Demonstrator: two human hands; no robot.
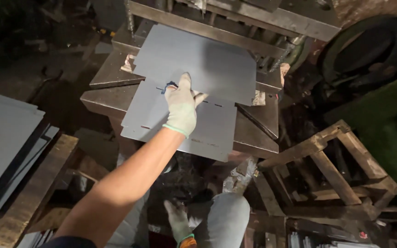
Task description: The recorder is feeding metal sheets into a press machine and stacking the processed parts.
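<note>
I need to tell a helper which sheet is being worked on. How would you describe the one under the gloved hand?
Find the heavy steel press table at the top centre. On it lies a flat grey metal sheet, the left hand pressing on its middle. Unlike the plain sheets stacked at far left, it has notched corners and small slots.

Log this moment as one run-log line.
left hand: gloved, flat on grey metal sheet | sheet: on press bed | right hand: gloved, low by knee, holding nothing visible
</note>
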